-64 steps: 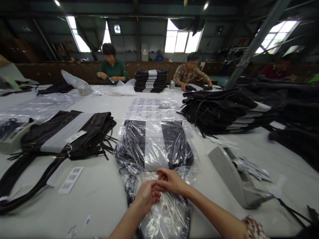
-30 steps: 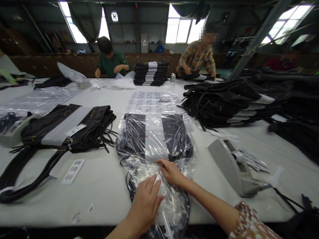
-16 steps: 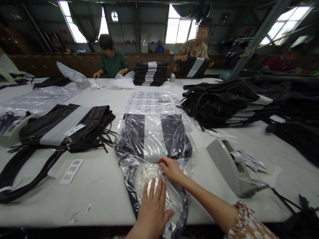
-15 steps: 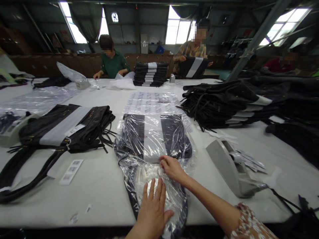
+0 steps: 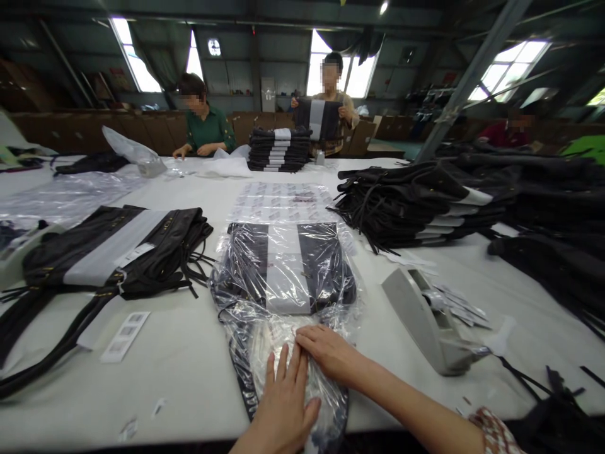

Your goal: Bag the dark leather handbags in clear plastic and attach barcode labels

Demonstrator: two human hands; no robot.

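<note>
A dark folded handbag (image 5: 321,252) lies before me inside a clear plastic bag (image 5: 352,309), with a white paper band (image 5: 287,277) around its middle. Its dark strap loops toward the table's front edge under the plastic, around pale padding (image 5: 258,347). My left hand (image 5: 286,400) is flat on the plastic over this looped part, fingers stretched out and thumb apart. Touching the left fingertips, my right hand (image 5: 328,354) rests on the plastic just below the paper band, fingers extended and side by side. Neither hand shows anything held.
Another banded handbag (image 5: 142,252) with a tag lies left, near a barcode sticker sheet (image 5: 125,336). To the right are a grey tape dispenser (image 5: 416,328) and stacked dark bags (image 5: 401,208). Across the table, a person in green (image 5: 208,126) and a person holding a bag (image 5: 345,116) work.
My right hand has moved down from the paper band's lower edge to my left fingertips, and its fingers have straightened. My left hand stays on the plastic. The co-worker opposite has raised a bag.
</note>
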